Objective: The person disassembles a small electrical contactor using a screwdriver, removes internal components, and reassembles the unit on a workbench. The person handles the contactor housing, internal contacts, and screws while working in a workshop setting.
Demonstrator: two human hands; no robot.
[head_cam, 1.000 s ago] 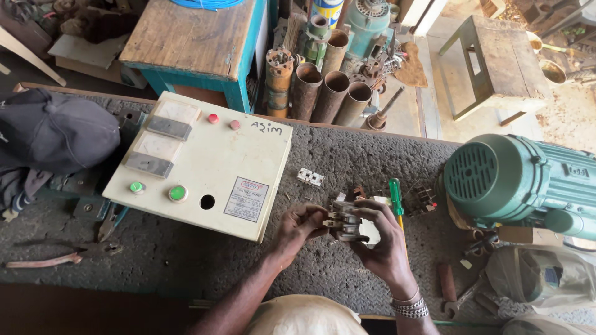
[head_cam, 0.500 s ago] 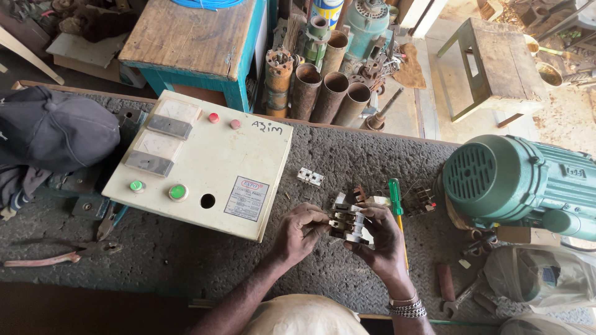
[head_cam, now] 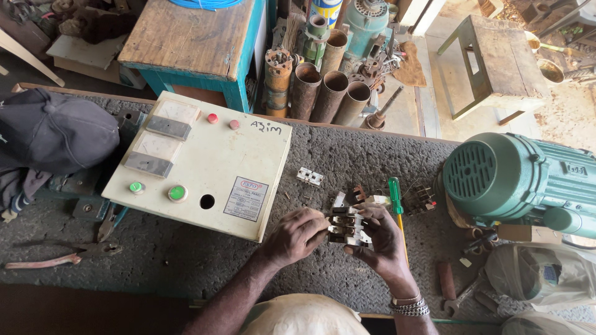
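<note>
Lowered, contactor block (head_cam: 347, 228) sits between both hands' grip.

Grey, rough-textured desk (head_cam: 347, 149) across the width of the view, edged with a wooden strip along the far side. Beyond it, a pale concrete floor (head_cam: 428, 99) in bright daylight, dustier and sandier toward the upper right. Small weathered wooden table with turquoise-painted legs (head_cam: 192, 37) just behind the desk at upper left. Low wooden stool with a slot in its top (head_cam: 496, 56) well apart at upper right. Darker, shaded ground at far left. No walls or windows in view.
</note>
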